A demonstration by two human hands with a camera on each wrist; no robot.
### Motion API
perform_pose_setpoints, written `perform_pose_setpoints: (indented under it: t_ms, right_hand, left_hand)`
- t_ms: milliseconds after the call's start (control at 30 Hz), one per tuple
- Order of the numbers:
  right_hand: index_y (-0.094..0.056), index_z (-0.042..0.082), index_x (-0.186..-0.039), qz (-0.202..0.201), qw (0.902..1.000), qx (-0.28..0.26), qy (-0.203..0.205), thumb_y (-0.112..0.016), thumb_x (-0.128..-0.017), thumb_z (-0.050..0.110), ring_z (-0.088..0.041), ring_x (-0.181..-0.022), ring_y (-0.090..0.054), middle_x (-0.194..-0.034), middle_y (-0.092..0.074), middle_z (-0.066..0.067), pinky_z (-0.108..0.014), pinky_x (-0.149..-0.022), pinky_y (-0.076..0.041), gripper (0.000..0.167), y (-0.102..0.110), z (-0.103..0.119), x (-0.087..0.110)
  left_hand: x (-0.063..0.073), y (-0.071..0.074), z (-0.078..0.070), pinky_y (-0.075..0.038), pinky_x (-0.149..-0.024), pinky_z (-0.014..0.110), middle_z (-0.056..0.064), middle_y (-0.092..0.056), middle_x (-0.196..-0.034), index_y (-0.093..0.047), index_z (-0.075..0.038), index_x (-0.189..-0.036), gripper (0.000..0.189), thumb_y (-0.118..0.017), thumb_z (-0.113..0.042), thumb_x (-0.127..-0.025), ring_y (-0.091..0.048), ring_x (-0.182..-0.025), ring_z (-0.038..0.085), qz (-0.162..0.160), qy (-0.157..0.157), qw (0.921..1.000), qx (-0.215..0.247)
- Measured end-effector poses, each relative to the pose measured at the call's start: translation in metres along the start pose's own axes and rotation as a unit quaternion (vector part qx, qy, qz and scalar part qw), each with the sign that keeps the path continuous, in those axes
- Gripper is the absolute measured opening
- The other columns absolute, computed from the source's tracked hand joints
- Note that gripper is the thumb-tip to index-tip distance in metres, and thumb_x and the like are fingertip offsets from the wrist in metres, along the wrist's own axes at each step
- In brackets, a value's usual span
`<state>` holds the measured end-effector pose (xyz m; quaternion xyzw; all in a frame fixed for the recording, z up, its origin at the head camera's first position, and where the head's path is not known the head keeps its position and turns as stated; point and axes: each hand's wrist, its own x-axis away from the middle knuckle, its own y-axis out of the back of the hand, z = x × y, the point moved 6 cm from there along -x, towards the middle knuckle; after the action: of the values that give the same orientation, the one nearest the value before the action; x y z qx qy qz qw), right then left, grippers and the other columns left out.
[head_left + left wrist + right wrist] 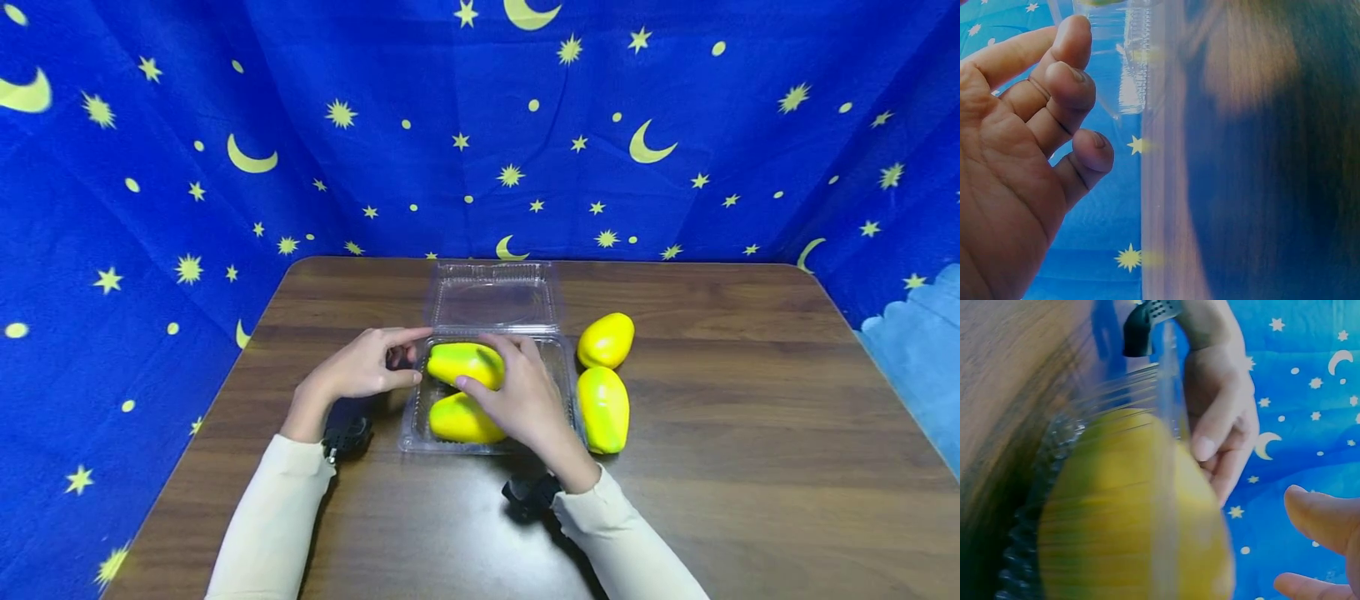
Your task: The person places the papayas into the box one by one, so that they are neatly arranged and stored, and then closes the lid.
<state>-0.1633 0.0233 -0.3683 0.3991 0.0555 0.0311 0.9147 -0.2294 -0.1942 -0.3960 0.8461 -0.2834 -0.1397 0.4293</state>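
A clear plastic clamshell box (411,442) sits on the table, its lid (495,302) folded back. Two yellow-green papaya-shaped fruits lie inside, a far one (457,361) and a near one (459,418). My right hand (525,396) hovers over their right ends, thumb and fingers apart; the right wrist view shows its fingertips (1319,515) spread above a fruit (1129,506) seen through the box wall. At the box's left rim is my left hand (363,364), index finger reaching to the hinge corner. Its other fingers (1072,81) bend loosely with nothing between them.
Two more such fruits stand just right of the box, a far one (606,340) and a near one (603,410). The brown wooden table (750,417) ends at a blue curtain (420,167) with stars and moons. A light-blue cloth (918,358) hangs at the right.
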Motion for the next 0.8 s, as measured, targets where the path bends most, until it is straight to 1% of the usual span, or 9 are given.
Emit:
perform_pose_setpoints:
  t_ms: [67, 267, 433, 600, 733, 800]
  right_hand:
    - [-0.057, 0.026, -0.141, -0.001, 1.0, -0.006, 0.004, -0.077, -0.084, 0.048, -0.034, -0.123, -0.058, -0.141, -0.051, -0.01, -0.052, -0.097, -0.05, 0.064, 0.003, 0.002, 0.002]
    - [-0.059, 0.025, -0.139, -0.012, 0.9983, -0.052, 0.024, -0.077, -0.085, 0.046, -0.031, -0.124, -0.055, -0.142, -0.052, -0.008, -0.051, -0.096, -0.05, 0.061, 0.019, 0.011, 0.008]
    - [-0.062, 0.023, -0.136, -0.053, 0.9948, -0.071, 0.049, -0.078, -0.086, 0.043, -0.03, -0.124, -0.054, -0.137, -0.055, -0.007, -0.051, -0.099, -0.046, 0.056, 0.033, 0.014, 0.01]
    - [-0.064, 0.017, -0.132, -0.098, 0.9871, -0.107, 0.068, -0.079, -0.085, 0.036, -0.027, -0.123, -0.055, -0.133, -0.058, -0.008, -0.048, -0.101, -0.045, 0.053, 0.05, 0.011, 0.01]
    - [-0.066, 0.015, -0.129, -0.131, 0.9794, -0.136, 0.072, -0.081, -0.084, 0.031, -0.029, -0.12, -0.057, -0.13, -0.06, -0.009, -0.048, -0.1, -0.045, 0.05, 0.063, 0.005, 0.009]
    - [-0.067, 0.014, -0.128, -0.145, 0.9765, -0.143, 0.07, -0.082, -0.084, 0.031, -0.03, -0.119, -0.058, -0.128, -0.061, -0.009, -0.046, -0.096, -0.046, 0.05, 0.067, 0.002, 0.008]
  left_hand:
    - [0.0, 0.0, 0.0, -0.045, -0.07, 0.031, -0.005, -0.061, -0.092, -0.05, -0.016, -0.149, 0.066, -0.075, -0.024, -0.088, -0.053, -0.077, 0.014, 0.002, 0.0, 1.0, 0.0]
    - [0.0, -0.001, -0.001, -0.045, -0.071, 0.032, -0.005, -0.061, -0.092, -0.05, -0.016, -0.148, 0.066, -0.075, -0.024, -0.088, -0.053, -0.077, 0.015, 0.003, 0.002, 1.0, 0.002]
    - [0.001, 0.0, -0.002, -0.045, -0.072, 0.033, -0.004, -0.061, -0.092, -0.05, -0.015, -0.148, 0.066, -0.074, -0.024, -0.088, -0.053, -0.077, 0.015, 0.004, 0.006, 1.0, 0.002]
    - [0.001, 0.0, -0.001, -0.044, -0.069, 0.031, -0.004, -0.06, -0.092, -0.049, -0.014, -0.149, 0.066, -0.075, -0.024, -0.088, -0.052, -0.076, 0.015, 0.005, 0.005, 1.0, 0.0]
    - [0.001, 0.0, -0.001, -0.044, -0.069, 0.031, -0.004, -0.061, -0.092, -0.049, -0.015, -0.149, 0.067, -0.075, -0.026, -0.088, -0.052, -0.076, 0.015, 0.005, 0.002, 1.0, -0.003]
    - [0.001, 0.0, -0.001, -0.044, -0.069, 0.031, -0.004, -0.061, -0.092, -0.049, -0.015, -0.149, 0.067, -0.075, -0.025, -0.088, -0.053, -0.077, 0.015, 0.003, 0.001, 1.0, -0.003]
